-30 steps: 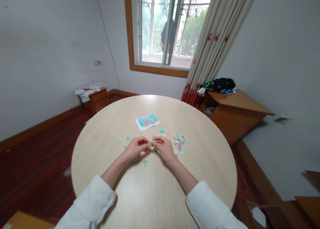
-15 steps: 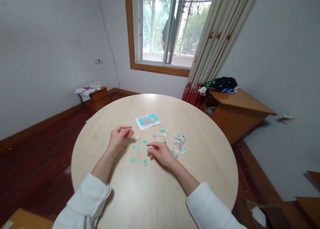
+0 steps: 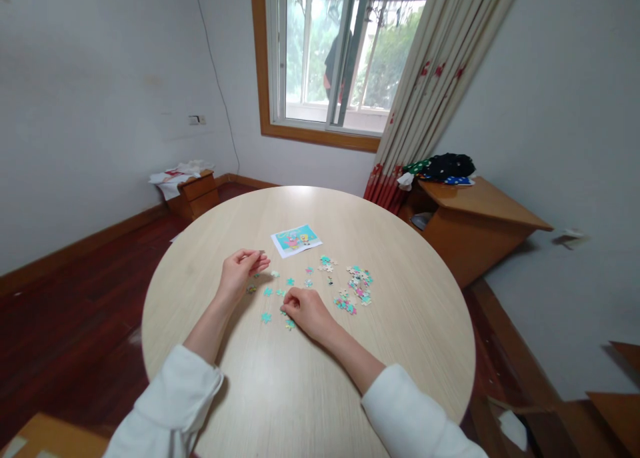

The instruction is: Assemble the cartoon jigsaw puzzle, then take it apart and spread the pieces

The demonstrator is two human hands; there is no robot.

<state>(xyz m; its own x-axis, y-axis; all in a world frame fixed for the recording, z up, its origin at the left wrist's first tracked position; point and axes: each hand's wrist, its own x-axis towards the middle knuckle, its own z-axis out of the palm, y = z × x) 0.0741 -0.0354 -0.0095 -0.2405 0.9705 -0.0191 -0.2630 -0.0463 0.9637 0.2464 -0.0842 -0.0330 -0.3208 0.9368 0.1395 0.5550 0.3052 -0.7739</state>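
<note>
On the round pale wooden table (image 3: 300, 391), my left hand (image 3: 239, 271) is raised a little, its fingertips pinched on a small puzzle piece. My right hand (image 3: 305, 309) rests on the table with fingers curled, the fingertips pressing on loose teal puzzle pieces (image 3: 289, 324) near its left side. Whether it grips one is hidden. A heap of puzzle pieces (image 3: 356, 287) lies to the right of my right hand. Beyond both hands lies a small printed picture card (image 3: 296, 240).
A low wooden cabinet (image 3: 475, 225) with dark clothes on it stands at the right by the curtain (image 3: 430, 91). At the far left, a small wooden box (image 3: 194, 193) sits on the dark floor. The window (image 3: 340, 51) is behind the table.
My hands were together at the table's middle; they have parted. The left one moved left and up with a piece, and the right one slid left and nearer to me onto loose pieces.
</note>
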